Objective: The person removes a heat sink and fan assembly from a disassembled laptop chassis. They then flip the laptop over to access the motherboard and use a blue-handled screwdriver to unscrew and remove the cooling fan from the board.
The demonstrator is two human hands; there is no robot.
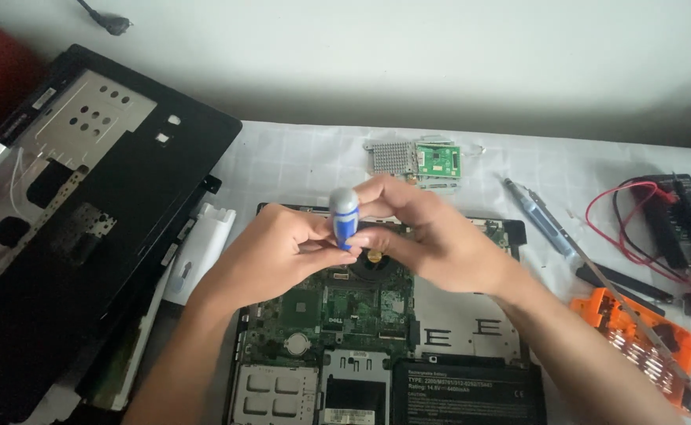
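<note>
An opened laptop base (345, 330) lies in front of me with its green circuit board, round fan and black battery exposed. Above the fan, my left hand (271, 252) and my right hand (424, 232) meet around a blue screwdriver with a grey cap (345, 212), held upright. Both hands pinch its handle between fingers and thumb. The tip of the tool is hidden behind my fingers.
A black laptop top cover (70, 212) lies upside down at the left, a white part (200, 244) beside it. A small green board with a metal mesh piece (416, 161) sits behind the laptop. At the right lie a slim driver (538, 216), an orange bit holder (637, 338), red and black wires (644, 228).
</note>
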